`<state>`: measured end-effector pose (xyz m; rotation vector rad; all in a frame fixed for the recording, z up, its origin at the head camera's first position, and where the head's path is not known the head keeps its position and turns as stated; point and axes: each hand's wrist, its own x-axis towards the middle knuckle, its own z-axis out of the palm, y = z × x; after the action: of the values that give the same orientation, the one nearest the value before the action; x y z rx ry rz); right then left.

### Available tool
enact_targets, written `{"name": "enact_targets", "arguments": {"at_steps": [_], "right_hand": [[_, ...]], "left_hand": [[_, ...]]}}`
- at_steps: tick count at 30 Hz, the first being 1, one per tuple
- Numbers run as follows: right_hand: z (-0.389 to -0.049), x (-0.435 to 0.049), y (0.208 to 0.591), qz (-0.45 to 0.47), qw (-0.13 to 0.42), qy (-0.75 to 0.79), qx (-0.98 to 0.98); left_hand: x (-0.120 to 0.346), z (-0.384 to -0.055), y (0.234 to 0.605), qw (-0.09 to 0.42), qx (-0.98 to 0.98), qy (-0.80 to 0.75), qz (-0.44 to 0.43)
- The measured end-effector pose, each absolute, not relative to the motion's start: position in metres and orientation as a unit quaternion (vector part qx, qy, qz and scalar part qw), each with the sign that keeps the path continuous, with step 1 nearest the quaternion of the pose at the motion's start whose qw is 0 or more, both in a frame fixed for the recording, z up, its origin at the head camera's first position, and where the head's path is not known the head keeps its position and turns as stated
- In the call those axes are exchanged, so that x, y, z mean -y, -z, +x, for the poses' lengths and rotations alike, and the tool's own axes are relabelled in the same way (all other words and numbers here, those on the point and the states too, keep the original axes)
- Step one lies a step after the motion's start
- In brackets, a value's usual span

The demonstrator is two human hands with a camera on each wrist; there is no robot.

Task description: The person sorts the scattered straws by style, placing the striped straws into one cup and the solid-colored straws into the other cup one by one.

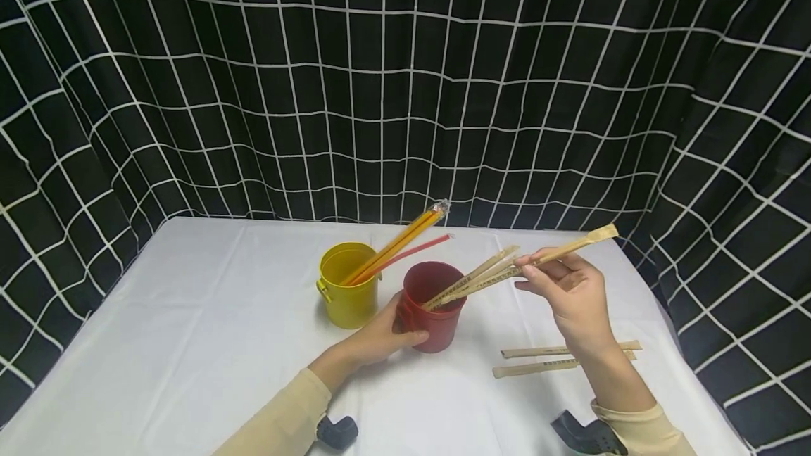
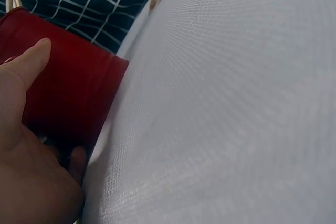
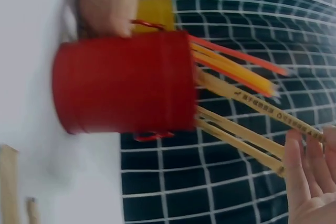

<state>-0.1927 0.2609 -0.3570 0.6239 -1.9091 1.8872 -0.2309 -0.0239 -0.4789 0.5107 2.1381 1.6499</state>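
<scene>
My left hand [image 1: 376, 336] grips a small red bucket [image 1: 438, 335] by its side, the thumb lying along the front wall. The bucket stands upright on the white table. In my right hand [image 1: 579, 294], fingertips and thumb pinch a paper-wrapped straw [image 1: 595, 236] with dark print along it. It slants down to the left, its lower end inside the red bucket's mouth. More paper-wrapped straws [image 3: 239, 140] lean out of the same bucket, below the pinched one in the right wrist view. Thumb and red wall [image 2: 73, 87] fill the left side of the left wrist view.
A yellow bucket [image 1: 351, 308] stands just behind and left of the red one, holding orange and yellow straws [image 1: 405, 236] and a thin red one [image 1: 421, 248]. Two paper-wrapped straws [image 1: 532, 369] lie on the table [image 1: 190, 343] under my right forearm. A black grid-patterned curtain [image 1: 405, 90] surrounds the table.
</scene>
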Motion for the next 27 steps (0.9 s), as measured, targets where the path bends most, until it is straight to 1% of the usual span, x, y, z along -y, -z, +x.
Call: {"name": "enact_targets", "arguments": {"at_steps": [3,11,16,27], "right_hand": [[-0.197,-0.252,0.365,0.209,0.191,-0.655,0.701],[-0.204,-0.242,0.383,0.173,0.174,-0.613,0.751],[-0.207,-0.240,0.394,0.172,0.162,-0.593,0.770],[-0.209,-0.245,0.397,0.174,0.140,-0.571,0.790]], "left_hand": [[0.024,-0.231,0.476,0.188,-0.766,-0.588,0.180],[0.024,-0.231,0.478,0.191,-0.764,-0.590,0.177],[0.025,-0.229,0.480,0.190,-0.766,-0.590,0.173],[0.023,-0.231,0.481,0.191,-0.763,-0.590,0.182]]}}
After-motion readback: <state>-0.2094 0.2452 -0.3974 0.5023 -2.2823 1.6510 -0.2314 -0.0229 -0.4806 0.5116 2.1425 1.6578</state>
